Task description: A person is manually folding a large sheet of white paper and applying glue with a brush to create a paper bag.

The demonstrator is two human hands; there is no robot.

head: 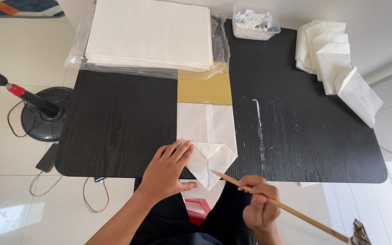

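Paper bag (207,136), lengthwise, folded point toward person

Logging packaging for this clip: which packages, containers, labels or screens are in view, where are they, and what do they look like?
Plastic wrap: clear, crumpled, under the paper stack, table's far side.
Plastic tub: clear, rectangular, white bits inside, far edge.
Phone: dark slab, floor left of table.
No labels or signs visible.
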